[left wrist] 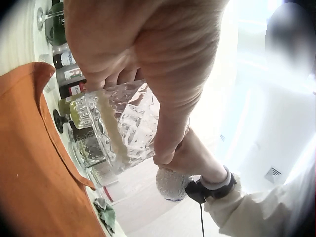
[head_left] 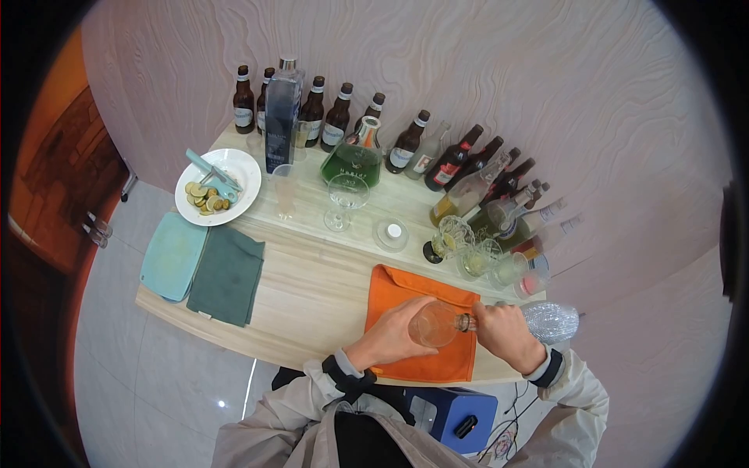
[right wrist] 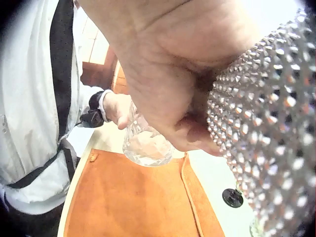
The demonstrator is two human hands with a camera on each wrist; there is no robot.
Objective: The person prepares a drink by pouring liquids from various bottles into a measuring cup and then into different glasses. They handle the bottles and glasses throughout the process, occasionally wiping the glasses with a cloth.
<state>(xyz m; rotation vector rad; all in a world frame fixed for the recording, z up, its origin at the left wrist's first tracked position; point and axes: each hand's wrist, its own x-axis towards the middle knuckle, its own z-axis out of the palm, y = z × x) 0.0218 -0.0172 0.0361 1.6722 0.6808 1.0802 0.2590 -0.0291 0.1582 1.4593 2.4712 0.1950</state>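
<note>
glass (head_left: 431, 325) is leaning in the gripping left hand (head_left: 388, 335), right hand (head_left: 507, 333) clutching a glittery bottle (head_left: 554, 320), likely needing slow, steady tilting.

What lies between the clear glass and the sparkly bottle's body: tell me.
In the head view, the right hand and a narrow neck jutting from its grip lie between the clear glass and the sparkly bottle's body.

Passage available over bare wooden tabletop (head_left: 312, 300) between the green cloth (head_left: 226, 277) and orange cloth (head_left: 380, 304). Between left hand (head_left: 390, 331) and right hand (head_left: 505, 335), the held glass (head_left: 434, 325) obstructs. Beyond the orange cloth, drinking glasses (head_left: 509, 271) and bottles (head_left: 449, 168) block reach.
</note>
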